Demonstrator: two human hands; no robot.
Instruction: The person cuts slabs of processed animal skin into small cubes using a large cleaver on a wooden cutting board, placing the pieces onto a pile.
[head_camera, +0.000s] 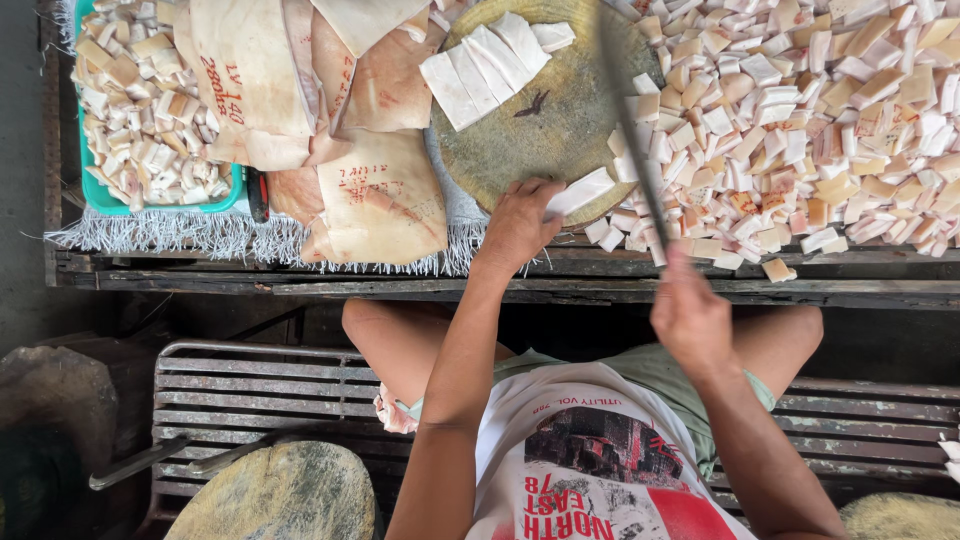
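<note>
My left hand (517, 225) lay on the near edge of the round wooden chopping block (530, 140). Its fingers (545, 192) pressed down on one white strip (580, 191) of fatty meat, and the strip stuck out to the right from under my fingertips. So my left grip was closed on that strip, holding it flat on the block.

My right hand (690, 318) was lifted up over the edge of the worktop (300, 285), nearer to my body. It was clenched tight around the handle of a long knife (632, 125). The blade looked blurry. It pointed away from me and rose above the right side of the block, just to the right of the strip. I could not tell if the blade touched anything.

More white strips (495, 62) lay side by side at the far side of the block. A big heap of small cut cubes (810, 130) covered the worktop to the right. Wide pale slabs (380, 195) lay to the left of the block. Past them stood a green tray (100, 195) full of cut pieces.
</note>
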